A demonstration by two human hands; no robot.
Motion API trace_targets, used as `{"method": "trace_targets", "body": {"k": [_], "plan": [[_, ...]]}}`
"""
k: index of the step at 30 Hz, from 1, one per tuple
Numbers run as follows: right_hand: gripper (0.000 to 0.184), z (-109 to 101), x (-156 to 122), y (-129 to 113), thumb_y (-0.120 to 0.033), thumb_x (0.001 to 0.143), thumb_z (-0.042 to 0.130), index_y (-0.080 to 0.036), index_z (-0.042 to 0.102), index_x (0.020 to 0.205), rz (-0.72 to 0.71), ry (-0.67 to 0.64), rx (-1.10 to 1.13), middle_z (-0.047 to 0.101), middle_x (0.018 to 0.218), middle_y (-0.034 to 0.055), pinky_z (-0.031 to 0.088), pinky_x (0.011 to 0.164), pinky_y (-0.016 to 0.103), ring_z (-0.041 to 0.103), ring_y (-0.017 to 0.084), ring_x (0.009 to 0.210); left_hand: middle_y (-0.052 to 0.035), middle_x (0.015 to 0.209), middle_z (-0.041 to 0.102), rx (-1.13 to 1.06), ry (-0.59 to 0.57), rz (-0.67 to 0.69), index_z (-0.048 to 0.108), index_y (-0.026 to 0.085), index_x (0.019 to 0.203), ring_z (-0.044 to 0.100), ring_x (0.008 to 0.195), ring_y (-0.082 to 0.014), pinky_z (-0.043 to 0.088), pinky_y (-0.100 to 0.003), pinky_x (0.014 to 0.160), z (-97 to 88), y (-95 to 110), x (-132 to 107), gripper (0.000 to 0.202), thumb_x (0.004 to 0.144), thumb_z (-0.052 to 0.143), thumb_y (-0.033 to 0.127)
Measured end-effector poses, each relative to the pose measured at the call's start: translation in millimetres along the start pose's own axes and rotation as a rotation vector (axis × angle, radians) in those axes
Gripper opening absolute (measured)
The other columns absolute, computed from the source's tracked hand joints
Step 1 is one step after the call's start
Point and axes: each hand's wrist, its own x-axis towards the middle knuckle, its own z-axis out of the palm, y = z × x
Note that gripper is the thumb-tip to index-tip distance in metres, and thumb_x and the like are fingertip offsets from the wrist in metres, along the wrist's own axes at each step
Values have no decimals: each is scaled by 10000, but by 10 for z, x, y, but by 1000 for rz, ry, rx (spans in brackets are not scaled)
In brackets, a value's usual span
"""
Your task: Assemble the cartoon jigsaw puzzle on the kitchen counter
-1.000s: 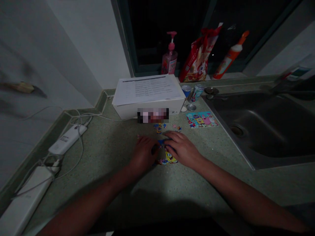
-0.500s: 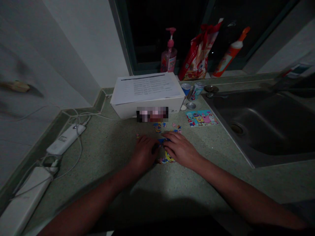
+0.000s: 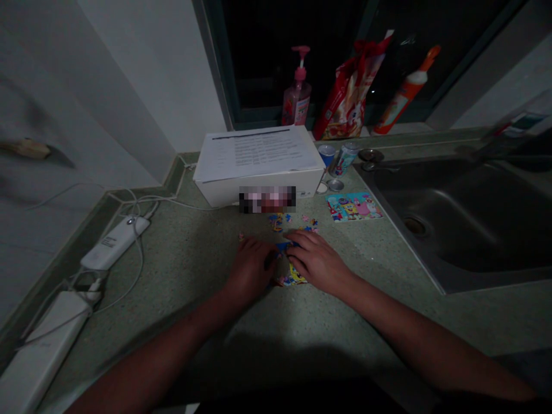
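On the speckled counter lies a partly joined jigsaw puzzle (image 3: 297,277), with yellow, blue and mixed colours, mostly covered by my hands. My left hand (image 3: 253,263) is at its left side, fingers curled and thumb drawn in; what the fingertips hold, if anything, is hidden. From the right, my right hand (image 3: 319,257) rests over the puzzle, fingers stretched out and slightly bent, touching its top and right part. Loose jigsaw pieces (image 3: 276,223) lie just beyond my hands. One pinkish piece (image 3: 241,236) lies by my left fingertips.
A white box (image 3: 259,167) topped with a printed sheet stands behind. A cartoon picture card (image 3: 353,207) lies beside the sink (image 3: 457,218). A can (image 3: 344,160) and a blue cup (image 3: 326,155) stand near the box. Power strips (image 3: 115,242) with cables lie left. Bottles line the sill.
My left thumb and fingers have drawn closer together, closing the dark gap between them. My right hand stays almost still over the puzzle.
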Motion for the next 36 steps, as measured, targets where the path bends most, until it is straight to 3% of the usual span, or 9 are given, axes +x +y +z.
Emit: {"method": "trace_targets", "body": {"k": [5,14,28,32,36], "plan": [[168,-1,-2,-4,-151,1016,678,-202,807,1110,0,-9,-7,729,1417,161,559,1151,593,649,360,1360,-75,938,796,-7,8,-8,762,229,1007,722,977,-330,543,-594,1033,17,-1,6,142,916,734,124],[144,33,-5,4,-151,1008,698,-187,804,1099,-40,40,-20,740,1374,160,587,1126,581,661,354,1335,-75,988,806,19,-83,-70,778,213,1042,717,1040,-323,509,-578,1095,-60,58,16,142,942,717,132],[199,38,-10,0,-128,994,694,-188,821,1136,-54,38,-22,732,1377,175,578,1134,580,649,347,1349,-61,970,797,24,-37,-26,767,225,1019,705,1021,-300,490,-585,1112,-34,32,0,143,983,660,137],[179,22,-6,-7,-124,988,704,-170,826,1111,-60,37,-24,729,1373,194,582,1132,577,651,359,1348,-59,988,800,54,-44,42,764,218,1014,695,1024,-284,464,-572,1145,-109,39,-21,129,1015,653,152],[183,9,-2,-15,-106,971,713,-154,825,1107,-60,25,-37,721,1394,201,579,1139,588,647,375,1351,-49,1084,815,101,-132,245,766,220,1042,702,1062,-271,431,-554,1189,-228,72,-55,86,1030,687,190]]}}
